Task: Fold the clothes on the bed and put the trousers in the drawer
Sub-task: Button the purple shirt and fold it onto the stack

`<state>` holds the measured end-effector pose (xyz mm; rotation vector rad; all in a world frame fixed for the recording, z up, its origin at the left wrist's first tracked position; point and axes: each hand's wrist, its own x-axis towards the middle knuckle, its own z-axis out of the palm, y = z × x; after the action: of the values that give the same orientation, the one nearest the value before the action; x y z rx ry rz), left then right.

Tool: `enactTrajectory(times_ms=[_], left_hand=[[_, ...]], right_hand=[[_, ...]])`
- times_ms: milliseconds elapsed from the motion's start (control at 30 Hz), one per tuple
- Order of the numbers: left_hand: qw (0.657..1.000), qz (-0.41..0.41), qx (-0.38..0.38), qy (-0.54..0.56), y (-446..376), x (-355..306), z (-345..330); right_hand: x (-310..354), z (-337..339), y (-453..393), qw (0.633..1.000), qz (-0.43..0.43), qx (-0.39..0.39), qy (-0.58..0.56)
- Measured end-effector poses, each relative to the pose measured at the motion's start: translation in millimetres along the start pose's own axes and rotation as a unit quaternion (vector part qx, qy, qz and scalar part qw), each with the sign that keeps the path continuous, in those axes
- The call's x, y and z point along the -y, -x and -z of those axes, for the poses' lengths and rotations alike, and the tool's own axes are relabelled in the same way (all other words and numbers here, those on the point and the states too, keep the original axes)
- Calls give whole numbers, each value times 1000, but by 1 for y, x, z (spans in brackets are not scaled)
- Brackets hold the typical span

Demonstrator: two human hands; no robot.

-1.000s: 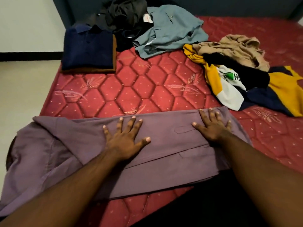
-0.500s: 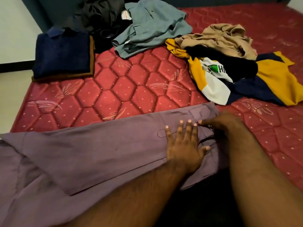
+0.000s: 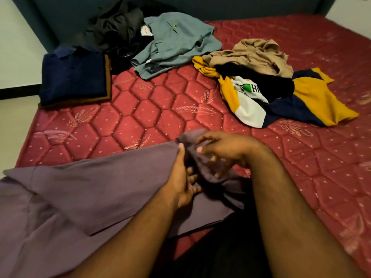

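Purple trousers (image 3: 84, 193) lie across the near edge of the red mattress (image 3: 152, 117), their left part hanging off the bed. My right hand (image 3: 222, 149) grips the waist end and has it lifted and folded over toward the left. My left hand (image 3: 182, 181) is just under that raised flap, thumb up against the fabric and fingers tucked beneath the fold. Part of both hands is hidden by the bunched cloth.
A folded navy shirt on a brown one (image 3: 74, 77) sits at the far left. Unfolded clothes lie further back: black garments (image 3: 118, 31), a grey-blue shirt (image 3: 176, 43), a tan garment (image 3: 255, 55) and a yellow, navy and white jersey (image 3: 281, 101). The floor (image 3: 14, 125) is at left.
My right hand went from lying flat on the waist to gripping and lifting it over leftward. My left hand slid right and its fingers went under the fold.
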<state>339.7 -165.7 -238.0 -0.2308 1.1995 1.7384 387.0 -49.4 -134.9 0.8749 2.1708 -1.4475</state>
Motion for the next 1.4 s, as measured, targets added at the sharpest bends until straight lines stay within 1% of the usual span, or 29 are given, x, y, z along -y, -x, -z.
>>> enactTrajectory(times_ms=[33, 67, 100, 167, 200, 233, 267, 333, 433, 500, 600, 667, 733, 800, 867, 933, 1000, 1100, 1133, 1167, 1200, 1233, 1300, 1333, 1400], left_hand=[[998, 24, 31, 54, 6, -2, 3], [994, 22, 60, 89, 11, -3, 5], [992, 8, 74, 103, 11, -1, 5], [993, 7, 67, 94, 8, 4, 1], [996, 7, 52, 68, 4, 8, -2], [999, -8, 16, 27, 0, 13, -6], [999, -25, -23, -13, -1, 18, -10], [992, -64, -75, -79, -7, 25, -19], [986, -111, -95, -86, -17, 15, -25], [982, -134, -88, -97, -23, -1, -22], [984, -130, -79, -95, -25, -17, -9], [984, -132, -72, -91, -24, -15, 2], [985, -140, -65, -77, -23, -9, 12], [986, -153, -36, -62, -21, -1, 18], [981, -174, 4, -81, -20, 9, 21], [974, -200, 17, -101, -21, 14, 20], [971, -221, -12, -90, -26, 12, 12], [970, -230, -65, -50, -39, 5, -7], [967, -238, -75, -55, -42, 5, -11], [961, -253, -81, -79, -45, 5, -17], [950, -271, -93, -121, -46, 6, -19], [932, -292, -114, -180, -46, 6, -20], [876, -327, -173, -311, -46, 8, -16], [850, -335, -185, -361, -47, 8, -13], [817, -336, -175, -434, -47, 10, -6]], right_hand=[[-3, -4, -2, 997, 7, 51, -63], [-4, -9, -2, 992, 22, 58, -105], [-7, -7, -6, 990, 31, 22, -139], [-20, 8, -12, 976, 41, -114, -182], [-29, 16, -17, 968, 28, -179, -171], [-38, 24, -19, 967, 0, -214, -138], [-48, 29, -23, 971, -35, -219, -88], [-59, 33, -26, 983, -86, -164, -18], [-58, 30, -25, 992, -98, -75, 8], [-58, 31, -26, 995, -92, -47, -10], [-66, 33, -33, 993, -113, -23, -35], [-67, 28, -37, 991, -129, 10, -36], [-66, 22, -41, 991, -128, 27, -32], [-62, 16, -45, 992, -121, 30, -20], [-62, 12, -51, 993, -113, 26, 3], [-66, 11, -62, 995, -96, -1, 8], [-66, 11, -69, 996, -51, -66, 11], [-60, 20, -74, 983, 14, -181, -8], [-59, 24, -75, 980, 21, -200, -11], [-59, 28, -72, 980, 17, -198, -1], [-60, 31, -71, 984, 0, -178, 11], [-61, 34, -69, 987, -21, -158, 18], [-68, 36, -61, 990, -37, -133, 3], [-72, 37, -57, 991, -31, -130, -25], [-78, 37, -46, 989, -16, -127, -67]])
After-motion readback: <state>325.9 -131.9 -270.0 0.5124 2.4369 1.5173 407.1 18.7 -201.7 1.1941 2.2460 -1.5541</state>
